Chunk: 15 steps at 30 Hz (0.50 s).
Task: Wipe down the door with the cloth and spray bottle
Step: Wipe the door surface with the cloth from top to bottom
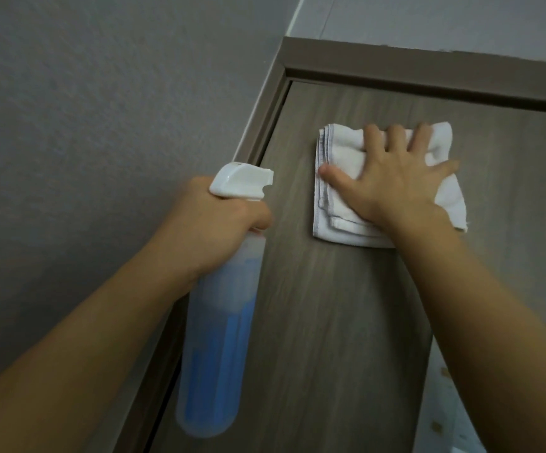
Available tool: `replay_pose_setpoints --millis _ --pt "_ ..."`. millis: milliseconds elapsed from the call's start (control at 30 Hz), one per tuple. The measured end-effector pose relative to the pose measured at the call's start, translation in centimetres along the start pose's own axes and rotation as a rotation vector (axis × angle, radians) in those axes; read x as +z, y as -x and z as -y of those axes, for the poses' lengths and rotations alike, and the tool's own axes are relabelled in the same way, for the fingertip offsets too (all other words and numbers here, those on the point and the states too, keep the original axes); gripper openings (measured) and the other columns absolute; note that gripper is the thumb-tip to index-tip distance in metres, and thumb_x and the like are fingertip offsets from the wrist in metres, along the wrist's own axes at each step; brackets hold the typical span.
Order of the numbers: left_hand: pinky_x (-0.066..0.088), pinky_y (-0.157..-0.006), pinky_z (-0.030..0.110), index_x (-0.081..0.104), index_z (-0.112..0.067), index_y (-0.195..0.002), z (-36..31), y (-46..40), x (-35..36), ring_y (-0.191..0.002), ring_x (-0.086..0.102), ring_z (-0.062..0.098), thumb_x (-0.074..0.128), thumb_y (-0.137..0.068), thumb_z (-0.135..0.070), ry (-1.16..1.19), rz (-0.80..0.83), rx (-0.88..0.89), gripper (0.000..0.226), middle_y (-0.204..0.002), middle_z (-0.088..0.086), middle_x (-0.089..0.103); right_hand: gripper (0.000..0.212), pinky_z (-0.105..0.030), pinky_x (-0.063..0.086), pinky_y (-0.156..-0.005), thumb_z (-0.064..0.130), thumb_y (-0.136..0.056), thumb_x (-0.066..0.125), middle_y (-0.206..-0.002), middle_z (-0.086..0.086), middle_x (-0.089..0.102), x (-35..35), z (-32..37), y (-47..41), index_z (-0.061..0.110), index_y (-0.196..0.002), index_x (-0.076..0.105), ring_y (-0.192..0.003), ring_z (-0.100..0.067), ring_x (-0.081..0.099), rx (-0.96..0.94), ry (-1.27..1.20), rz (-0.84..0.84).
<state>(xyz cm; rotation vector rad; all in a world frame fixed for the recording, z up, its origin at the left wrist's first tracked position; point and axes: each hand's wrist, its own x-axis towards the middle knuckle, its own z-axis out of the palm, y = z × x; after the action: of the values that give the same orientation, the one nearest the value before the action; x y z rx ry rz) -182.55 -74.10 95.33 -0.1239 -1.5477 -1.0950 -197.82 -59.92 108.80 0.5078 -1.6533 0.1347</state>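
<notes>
White folded cloth (340, 178) is lying flat against the brown wood-grain door (330, 322), high up near the door's top left corner, just below the top rail of the door frame (428, 73). Right hand (392, 188) is pressing it onto the panel with fingers spread and straight: thumb pointing left across the cloth, three fingers reaching to its top edge, little finger angling off to the right. So the right grip is fully open, palm-down on the cloth, not curling round anything. Cloth edges are showing layered folds on the left and bottom sides; its right part is sticking out past the hand. Left hand (219, 220) is wrapping its fingers round the neck of the spray bottle (222, 322), just under the white trigger head, so the left grip is closing tight on the bottle. Whether a finger is sitting on the trigger, cannot tell; that side is hidden. Bottle is translucent with blue liquid inside, body hanging down and tilting slightly left, nozzle pointing right toward the door. It is sitting in front of the door's left edge, overlapping the frame line, well left of the cloth and not touching it. Bottle body is looking motion-blurred. Grey textured wall (85, 109) is filling the left side. Something pale with a blue patch is showing at the bottom right corner, too unclear to identify.
</notes>
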Motion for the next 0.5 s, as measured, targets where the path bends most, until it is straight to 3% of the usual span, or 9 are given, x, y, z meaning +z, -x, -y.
replay_pose_setpoints --millis 100,200,300,400,500 --pt "0.054 -0.071 0.048 0.063 0.010 -0.084 -0.2 0.0 -0.1 -0.076 0.068 0.036 0.073 -0.062 -0.021 -0.005 0.003 0.007 0.039 -0.089 0.031 0.068 0.096 -0.072 0.028 -0.101 0.090 -0.078 0.022 -0.144 -0.008 0.039 0.3 0.0 0.6 0.018 -0.139 0.038 -0.140 -0.037 0.024 -0.006 -0.004 -0.068" --pt "0.057 -0.083 0.058 0.066 0.007 -0.085 -0.4 0.2 -0.5 -0.089 0.070 0.043 0.073 -0.060 -0.024 -0.004 -0.015 -0.003 0.040 -0.087 0.026 0.071 0.094 -0.066 0.033 -0.099 0.089 -0.078 0.024 -0.136 -0.009 0.045 0.6 0.2 2.1 0.015 -0.132 0.044 -0.132 -0.034 0.032 -0.014 -0.016 -0.103" --pt "0.058 -0.079 0.050 0.067 0.008 -0.088 -0.2 0.5 -0.7 -0.088 0.071 0.040 0.078 -0.072 -0.015 0.007 -0.034 -0.001 0.030 -0.090 0.027 0.071 0.091 -0.064 0.035 -0.098 0.088 -0.078 0.023 -0.135 -0.007 0.044 0.9 0.6 4.9 0.017 -0.131 0.043 -0.131 -0.032 0.033 -0.029 -0.032 -0.080" --pt "0.048 -0.068 0.038 0.064 0.013 -0.087 0.1 0.6 -0.4 -0.073 0.063 0.028 0.073 -0.077 -0.006 -0.002 -0.024 -0.011 0.024 -0.091 0.030 0.068 0.087 -0.060 0.037 -0.093 0.087 -0.078 0.025 -0.131 -0.004 0.043 1.3 0.8 8.7 0.019 -0.127 0.044 -0.129 -0.031 0.034 -0.036 -0.020 -0.062" --pt "0.047 -0.067 0.038 0.065 0.011 -0.084 0.4 0.6 0.2 -0.071 0.059 0.023 0.075 -0.075 -0.007 -0.002 -0.001 -0.021 0.023 -0.088 0.030 0.067 0.085 -0.058 0.036 -0.089 0.088 -0.076 0.028 -0.128 -0.003 0.043 1.6 1.0 10.5 0.020 -0.124 0.045 -0.126 -0.030 0.036 -0.033 -0.015 -0.069"
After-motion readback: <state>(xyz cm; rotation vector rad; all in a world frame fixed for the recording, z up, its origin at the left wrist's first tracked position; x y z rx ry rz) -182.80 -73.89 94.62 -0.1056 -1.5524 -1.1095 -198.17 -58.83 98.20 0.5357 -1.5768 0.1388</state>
